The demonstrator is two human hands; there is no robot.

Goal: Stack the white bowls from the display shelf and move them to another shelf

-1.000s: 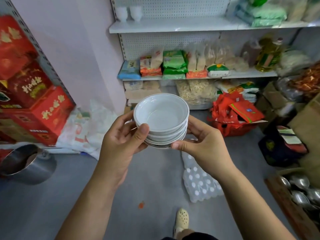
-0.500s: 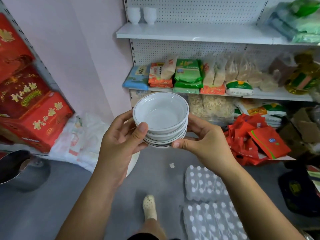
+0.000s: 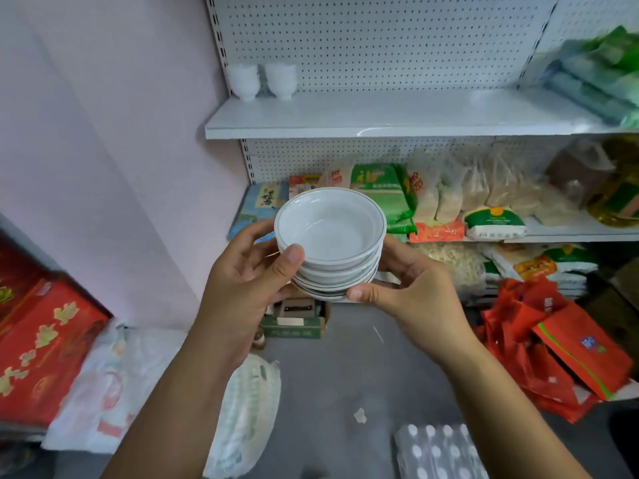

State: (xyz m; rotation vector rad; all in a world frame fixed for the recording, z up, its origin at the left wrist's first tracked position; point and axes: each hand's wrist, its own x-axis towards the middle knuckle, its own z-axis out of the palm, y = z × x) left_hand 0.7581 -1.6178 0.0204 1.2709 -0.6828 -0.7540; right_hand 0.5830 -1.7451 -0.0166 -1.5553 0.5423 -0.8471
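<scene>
Bowls (image 3: 330,233) stacked; left hand (image 3: 242,288) and right hand (image 3: 415,299) cup them.

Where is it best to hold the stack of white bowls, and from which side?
Take the stack of white bowls at its two opposite sides, one hand from each side, as the left hand and right hand do: thumbs on the near rims, fingers curled round behind. The bowls are round and only nested, so a two-sided hold probably keeps them from sliding.

I see a cardboard box (image 3: 294,321) on the floor, with red gift boxes (image 3: 41,347) far to its left, red bags (image 3: 553,347) to its right, and green packets (image 3: 380,191) above it.
</scene>
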